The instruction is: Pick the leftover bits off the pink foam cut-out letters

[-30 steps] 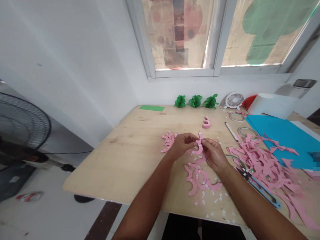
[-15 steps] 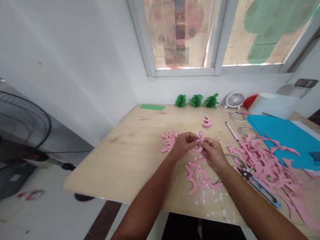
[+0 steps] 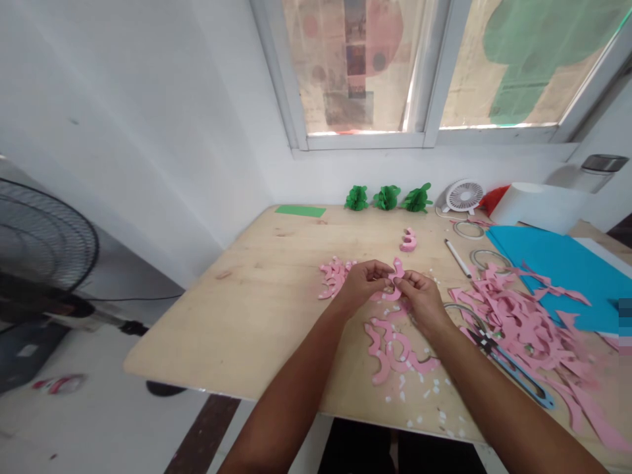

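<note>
Between my two hands is a curved pink paper cutout (image 3: 396,266), shaped like a number 3, held a little above the table. My left hand (image 3: 364,283) pinches its left side, fingers closed. From the right, my right hand (image 3: 419,296) grips the same cutout with thumb and fingertips. The fingertips hide part of it. Below the hands lie several curved pink paper pieces (image 3: 399,352) with small white bits on and around them. A heap of pink cutouts (image 3: 333,276) sits left of my left hand. Behind the hands stands a small pink stack (image 3: 408,240).
Pink paper scraps (image 3: 513,316) pile up at the right, with blue-handled scissors (image 3: 518,375) beside them. A white pen (image 3: 458,258), tape rolls (image 3: 486,260) and blue sheets (image 3: 557,263) lie farther back. Green paper figures (image 3: 386,197) and a small white fan (image 3: 464,196) line the wall.
Almost nothing differs. Both hands keep their hold on the pink cutout in the same place, and the view has shifted very slightly.
</note>
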A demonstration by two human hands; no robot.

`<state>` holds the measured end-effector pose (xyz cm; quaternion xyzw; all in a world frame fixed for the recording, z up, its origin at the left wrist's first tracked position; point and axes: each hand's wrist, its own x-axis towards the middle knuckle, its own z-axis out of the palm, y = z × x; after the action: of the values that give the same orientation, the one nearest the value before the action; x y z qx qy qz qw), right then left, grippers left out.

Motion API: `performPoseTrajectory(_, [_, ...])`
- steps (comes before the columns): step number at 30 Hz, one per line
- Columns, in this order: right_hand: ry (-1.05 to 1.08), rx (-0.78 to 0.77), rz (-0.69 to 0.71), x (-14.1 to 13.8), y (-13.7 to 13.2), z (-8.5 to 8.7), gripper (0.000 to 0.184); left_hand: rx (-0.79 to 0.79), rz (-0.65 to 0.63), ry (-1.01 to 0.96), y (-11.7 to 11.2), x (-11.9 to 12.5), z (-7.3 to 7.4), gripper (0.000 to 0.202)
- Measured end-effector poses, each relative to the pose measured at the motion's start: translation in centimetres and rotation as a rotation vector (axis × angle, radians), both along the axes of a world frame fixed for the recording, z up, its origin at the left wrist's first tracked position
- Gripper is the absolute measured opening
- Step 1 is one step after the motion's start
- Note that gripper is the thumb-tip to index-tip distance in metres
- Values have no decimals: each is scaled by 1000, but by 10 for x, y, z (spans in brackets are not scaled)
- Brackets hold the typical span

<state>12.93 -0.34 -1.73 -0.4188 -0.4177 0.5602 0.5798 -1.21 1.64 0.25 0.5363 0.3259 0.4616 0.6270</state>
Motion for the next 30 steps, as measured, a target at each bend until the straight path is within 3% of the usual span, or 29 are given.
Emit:
performPoseTrajectory(11, [204,-104,124,0,-3,5,19,36,-99,23,2,-5,-2,23])
performPoseTrajectory(21, [257,-109,126,2,-3,7,16,131,4,79,0,-2,2,20])
performPoseTrajectory(26, [245,-89,74,0,-3,7,16,94,9,52,-1,-1,4,20])
performPoseTrajectory(30, [229,-85,63,0,-3,6,17,44,87,58,-2,0,5,19])
